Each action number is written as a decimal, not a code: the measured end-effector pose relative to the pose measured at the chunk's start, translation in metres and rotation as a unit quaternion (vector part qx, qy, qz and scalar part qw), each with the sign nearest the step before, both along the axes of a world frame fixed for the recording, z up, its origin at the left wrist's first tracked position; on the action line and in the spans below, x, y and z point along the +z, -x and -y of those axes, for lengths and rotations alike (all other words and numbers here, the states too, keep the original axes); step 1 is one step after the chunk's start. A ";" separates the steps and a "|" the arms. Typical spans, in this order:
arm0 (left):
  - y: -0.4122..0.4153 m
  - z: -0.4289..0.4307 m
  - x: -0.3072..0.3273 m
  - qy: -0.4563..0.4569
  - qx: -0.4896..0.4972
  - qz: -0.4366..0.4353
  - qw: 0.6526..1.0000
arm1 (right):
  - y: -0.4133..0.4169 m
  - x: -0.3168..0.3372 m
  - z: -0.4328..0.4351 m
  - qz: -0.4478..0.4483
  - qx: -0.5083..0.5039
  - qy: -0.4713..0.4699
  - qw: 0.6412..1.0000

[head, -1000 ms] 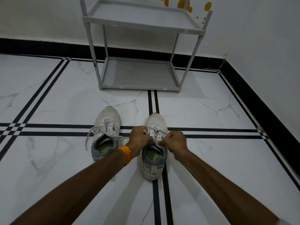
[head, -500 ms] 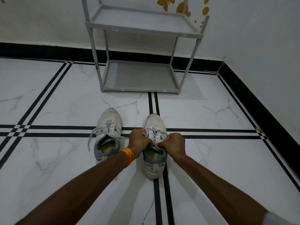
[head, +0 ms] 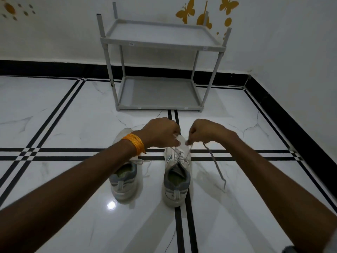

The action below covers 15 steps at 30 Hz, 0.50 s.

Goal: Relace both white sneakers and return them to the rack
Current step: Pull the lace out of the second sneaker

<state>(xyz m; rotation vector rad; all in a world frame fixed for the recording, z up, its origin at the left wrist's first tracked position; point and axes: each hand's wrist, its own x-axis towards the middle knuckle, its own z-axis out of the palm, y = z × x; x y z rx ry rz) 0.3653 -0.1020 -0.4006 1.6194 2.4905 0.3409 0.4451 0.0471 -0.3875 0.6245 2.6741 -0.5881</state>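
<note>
Two white sneakers stand side by side on the floor, toes toward the rack. My left hand (head: 162, 132) and my right hand (head: 206, 131) are raised above the toe of the right sneaker (head: 176, 179), each pinching one end of its white lace (head: 216, 165). The lace runs taut from the eyelets up to both hands, and a loose tail hangs down from my right hand to the floor. The left sneaker (head: 124, 181) is partly hidden by my left forearm; its lace lies slack across the floor beside it.
A grey two-shelf rack (head: 158, 42) stands against the white wall straight ahead, both shelves bare. A second wall with black skirting (head: 291, 128) closes the right side. The floor is white marble with black stripes.
Both hands rose from the right sneaker's tongue and pulled the lace ends up and away from me. The view tilted up, showing more of the rack.
</note>
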 end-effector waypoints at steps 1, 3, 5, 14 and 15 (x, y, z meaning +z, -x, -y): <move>-0.001 -0.003 0.003 -0.001 -0.032 0.006 0.999 | 0.003 0.007 0.000 -0.022 -0.006 0.031 0.999; -0.002 -0.004 0.005 -0.007 -0.090 0.021 0.996 | 0.007 0.023 -0.001 -0.102 -0.017 0.092 0.990; -0.006 -0.006 0.007 -0.018 -0.143 0.003 0.990 | 0.009 0.040 -0.004 -0.189 -0.014 0.147 0.971; 0.014 -0.026 0.031 -0.013 -0.051 -0.138 0.989 | 0.015 0.057 0.002 -0.323 -0.001 0.194 0.926; 0.015 -0.026 0.034 -0.046 -0.017 -0.035 0.998 | 0.013 0.052 -0.003 -0.337 -0.023 0.180 0.924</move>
